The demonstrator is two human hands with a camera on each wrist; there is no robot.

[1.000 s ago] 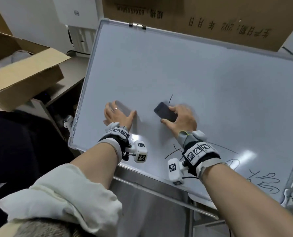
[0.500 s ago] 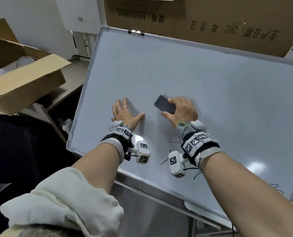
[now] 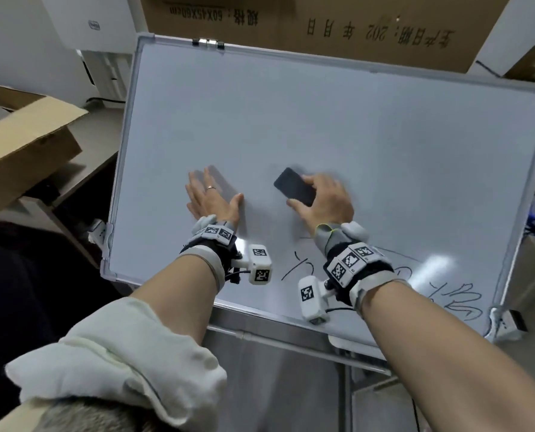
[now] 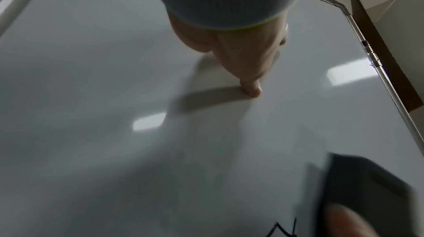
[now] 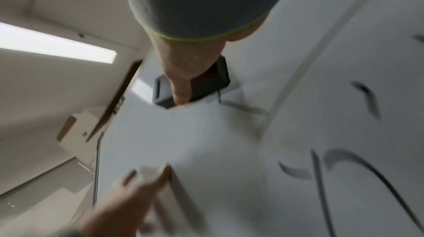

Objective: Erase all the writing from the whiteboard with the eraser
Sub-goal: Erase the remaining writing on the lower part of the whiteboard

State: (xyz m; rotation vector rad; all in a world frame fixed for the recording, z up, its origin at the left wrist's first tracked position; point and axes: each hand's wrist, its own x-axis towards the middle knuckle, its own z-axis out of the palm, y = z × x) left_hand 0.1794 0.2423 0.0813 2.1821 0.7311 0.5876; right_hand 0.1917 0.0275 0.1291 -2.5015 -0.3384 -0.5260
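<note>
A large whiteboard [image 3: 337, 120] leans tilted before me, its upper area wiped. Black writing [image 3: 456, 299] remains along the lower edge, with more strokes [image 3: 300, 266] between my wrists. My right hand [image 3: 325, 202] grips a dark rectangular eraser [image 3: 294, 186] flat against the board, thumb on its near side. The right wrist view shows the eraser [image 5: 206, 85] under the thumb, with strokes [image 5: 367, 164] close by. My left hand [image 3: 211, 198] presses flat on the board, fingers spread. In the left wrist view its thumb [image 4: 250, 85] touches the board [image 4: 114, 96].
An open cardboard box [image 3: 26, 135] sits on a desk left of the board. A big carton [image 3: 322, 23] stands behind its top edge. A metal frame [image 3: 275, 341] runs under the board. A clip [image 3: 208, 42] is on the top rim.
The eraser has swept up over the short stroke above it, which is gone. My right hand shifted slightly; the left hand stays pressed on the board. The head view moved.
</note>
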